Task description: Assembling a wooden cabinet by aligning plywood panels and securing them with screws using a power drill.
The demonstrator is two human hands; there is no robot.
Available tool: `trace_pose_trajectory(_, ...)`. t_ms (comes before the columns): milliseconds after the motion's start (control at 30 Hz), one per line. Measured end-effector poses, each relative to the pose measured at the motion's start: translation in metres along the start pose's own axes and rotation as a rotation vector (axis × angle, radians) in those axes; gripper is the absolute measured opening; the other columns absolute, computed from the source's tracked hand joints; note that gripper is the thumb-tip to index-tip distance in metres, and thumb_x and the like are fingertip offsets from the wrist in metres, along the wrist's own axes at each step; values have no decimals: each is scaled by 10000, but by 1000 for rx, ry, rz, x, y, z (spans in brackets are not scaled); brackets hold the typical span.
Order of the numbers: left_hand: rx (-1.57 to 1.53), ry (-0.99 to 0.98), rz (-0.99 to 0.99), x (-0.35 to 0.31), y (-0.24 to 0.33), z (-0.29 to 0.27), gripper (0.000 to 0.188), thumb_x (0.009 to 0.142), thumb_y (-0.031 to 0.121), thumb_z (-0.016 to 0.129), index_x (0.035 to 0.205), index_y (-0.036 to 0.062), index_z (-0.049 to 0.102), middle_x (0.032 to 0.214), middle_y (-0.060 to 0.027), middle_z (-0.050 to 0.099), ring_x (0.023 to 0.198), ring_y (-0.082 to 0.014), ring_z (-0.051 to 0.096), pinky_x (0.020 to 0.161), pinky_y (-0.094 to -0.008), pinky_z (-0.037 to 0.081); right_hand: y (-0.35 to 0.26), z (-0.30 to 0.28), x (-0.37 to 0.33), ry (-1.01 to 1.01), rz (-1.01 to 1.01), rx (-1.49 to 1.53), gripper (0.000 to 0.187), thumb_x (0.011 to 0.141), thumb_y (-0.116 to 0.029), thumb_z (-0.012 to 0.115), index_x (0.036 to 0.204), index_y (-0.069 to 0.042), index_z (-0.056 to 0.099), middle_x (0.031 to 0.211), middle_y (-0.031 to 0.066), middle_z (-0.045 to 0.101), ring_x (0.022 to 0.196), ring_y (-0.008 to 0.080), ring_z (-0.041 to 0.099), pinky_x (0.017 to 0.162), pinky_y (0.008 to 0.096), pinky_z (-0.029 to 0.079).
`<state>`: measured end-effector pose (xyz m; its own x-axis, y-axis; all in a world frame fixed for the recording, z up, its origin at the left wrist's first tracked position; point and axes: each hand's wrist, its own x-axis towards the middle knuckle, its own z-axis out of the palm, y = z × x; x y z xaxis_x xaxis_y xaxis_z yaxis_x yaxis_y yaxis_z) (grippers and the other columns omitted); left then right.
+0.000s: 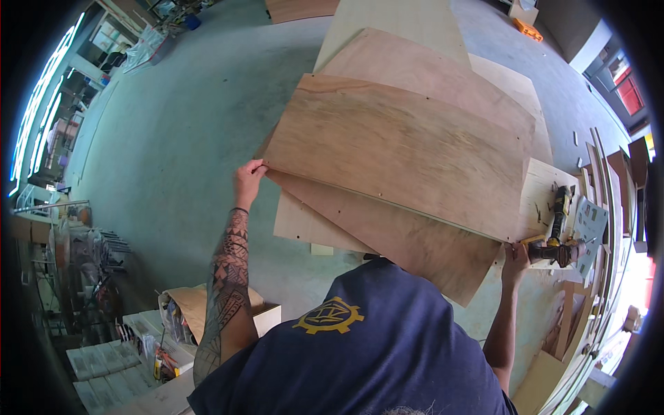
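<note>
A large plywood sheet (394, 152) lies at a slant across a stack, with small dark holes along its edges. My left hand (250, 181) pinches its near left corner, fingers closed on the edge. At the near right corner, my right hand (515, 263) is closed on the same sheet's edge. Below it a darker plywood sheet (436, 256) sticks out toward me at another angle, and a paler plywood panel (315, 220) shows beneath that. Right beside my right hand lie black-and-yellow cordless power tools (559, 225), partly overlapping one another.
More plywood sheets (415, 59) fan out at the far side. Long wood strips (609, 187) stand along the right. At lower left are stacked pale boards (114, 370) and a brown paper bag (197, 308). An orange case (527, 30) sits on the floor (173, 124) at far right.
</note>
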<state>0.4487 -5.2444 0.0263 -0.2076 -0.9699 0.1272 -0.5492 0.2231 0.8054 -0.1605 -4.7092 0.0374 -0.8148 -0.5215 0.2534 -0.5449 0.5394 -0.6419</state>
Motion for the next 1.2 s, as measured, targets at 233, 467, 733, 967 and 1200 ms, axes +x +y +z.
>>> trace_pose_trajectory(233,28,-14,-34,-7,11,-1,285,918,94,781,1176,-24,748,1001,-115,806,891,-123,747,801,-287,590,2,-3,-1,-16,41,31,190,935,-147,787,899,0,673,734,63,593,712,143,525,658,327,450)
trace_pose_trajectory(467,75,-105,50,8,-6,-4,280,947,82,744,1205,-27,743,988,-48,756,865,-94,681,794,-269,585,-4,-11,2,-103,50,51,160,957,-130,733,1071,-18,728,934,133,738,869,202,714,798,352,543)
trace_pose_trajectory(733,24,-90,55,16,-24,-5,255,981,113,726,1190,-33,733,978,-52,751,874,-107,671,785,-290,573,-23,-9,1,36,-171,-61,221,909,-122,790,816,2,634,733,155,610,673,319,618,644,413,481)
trace_pose_trajectory(967,-112,-36,28,11,-43,-8,268,995,104,717,1203,-66,719,1017,-71,752,918,-115,678,819,-299,582,-30,-7,1,14,-119,0,169,896,-91,775,837,3,647,751,143,637,687,303,639,654,393,492)
trace_pose_trajectory(1200,69,95,112,-1,-23,-3,264,972,115,735,1200,-18,741,987,-53,765,889,-113,681,820,-293,563,-13,0,-1,21,-53,15,104,885,-60,766,887,-5,677,756,120,654,685,201,630,659,368,508)
